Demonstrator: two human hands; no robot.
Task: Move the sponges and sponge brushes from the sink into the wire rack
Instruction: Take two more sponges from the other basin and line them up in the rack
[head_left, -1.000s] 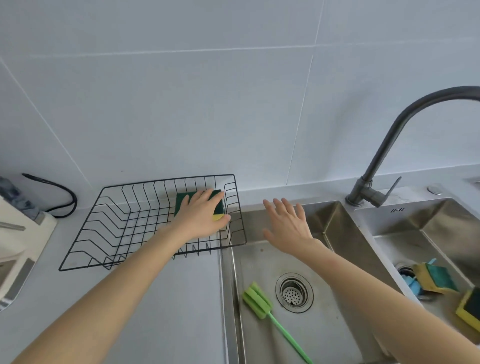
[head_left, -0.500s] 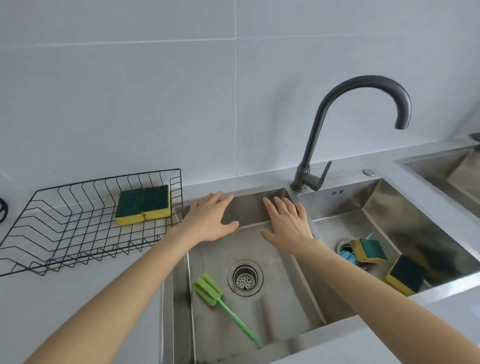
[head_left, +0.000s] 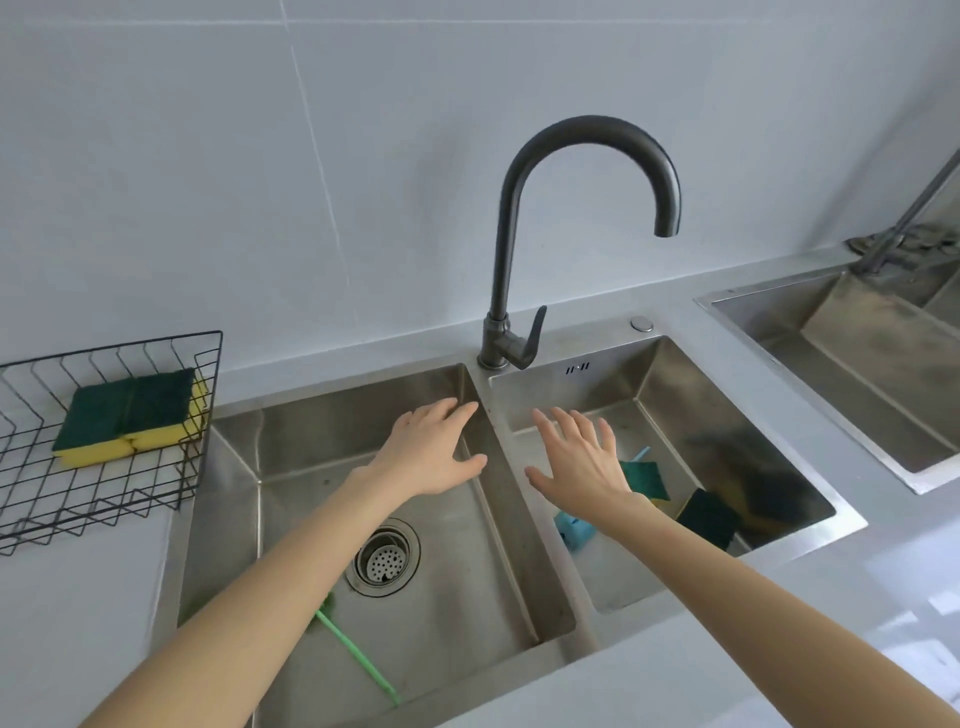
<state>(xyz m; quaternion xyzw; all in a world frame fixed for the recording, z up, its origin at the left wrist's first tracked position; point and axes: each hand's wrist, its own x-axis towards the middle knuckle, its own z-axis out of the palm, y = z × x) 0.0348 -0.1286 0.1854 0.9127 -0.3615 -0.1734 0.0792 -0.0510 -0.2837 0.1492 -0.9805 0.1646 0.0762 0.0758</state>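
Note:
Two green-and-yellow sponges (head_left: 130, 415) lie side by side in the black wire rack (head_left: 31, 512) at the left. My left hand (head_left: 434, 449) hovers open over the left sink basin (head_left: 311, 421), holding nothing. My right hand (head_left: 582, 460) is spread open above the right basin (head_left: 691, 379). Under and beside it lie a green sponge (head_left: 644, 478), a second sponge (head_left: 709, 517) and a blue sponge brush (head_left: 574, 530), partly hidden by my forearm. A green sponge brush (head_left: 358, 652) lies in the left basin, its head hidden under my left arm.
A dark curved faucet (head_left: 506, 260) rises behind the divider between the basins. A round drain strainer (head_left: 384, 558) sits in the left basin. Another steel sink (head_left: 841, 358) is at the far right. Grey counter surrounds the sinks.
My left hand has let go of a sponge in the rack and moved right over the left basin. My right hand has shifted over the right basin. The view has swung right.

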